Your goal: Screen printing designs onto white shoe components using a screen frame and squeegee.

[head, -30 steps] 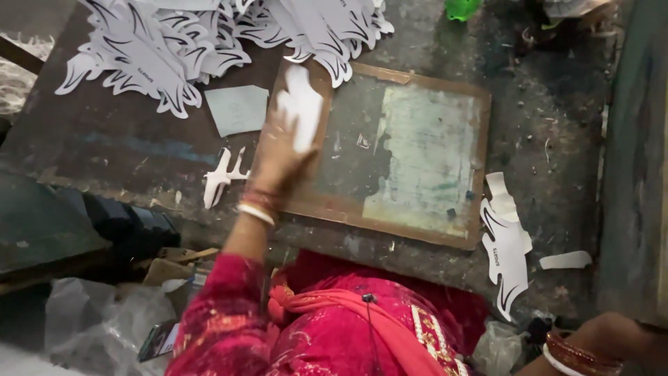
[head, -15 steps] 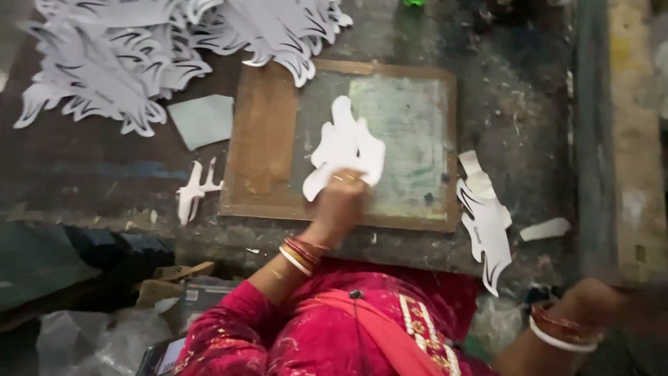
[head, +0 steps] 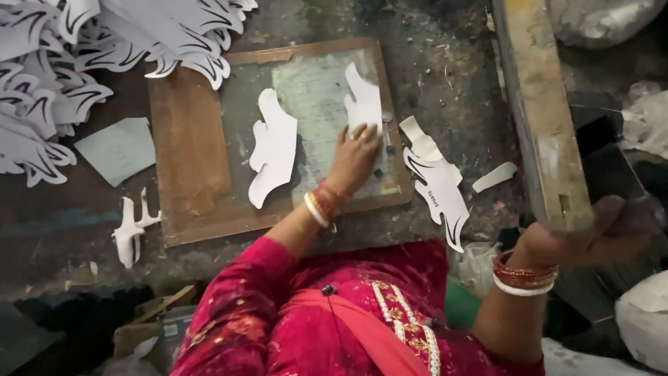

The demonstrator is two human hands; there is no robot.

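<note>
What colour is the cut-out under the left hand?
White, plain on this side; the paper cut-out lies under the left hand, head view.

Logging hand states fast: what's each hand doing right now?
Left hand: open, flat on a white paper cutout.
Right hand: blurred, cannot tell.

Cutout pile (head: 104,49) upper left — wooden beam (head: 539,111) right.

The right hand (head: 612,226) is smeared by motion blur, so whether it grips anything cannot be told. The left hand (head: 353,159) covers the lower end of one white paper cutout (head: 363,101). The heap of printed cutouts (head: 83,63) runs off the top and left edges. A white bag (head: 643,317) is cropped at the right edge, and the small dark bits (head: 384,148) beside the fingers are too tiny to identify.
</note>
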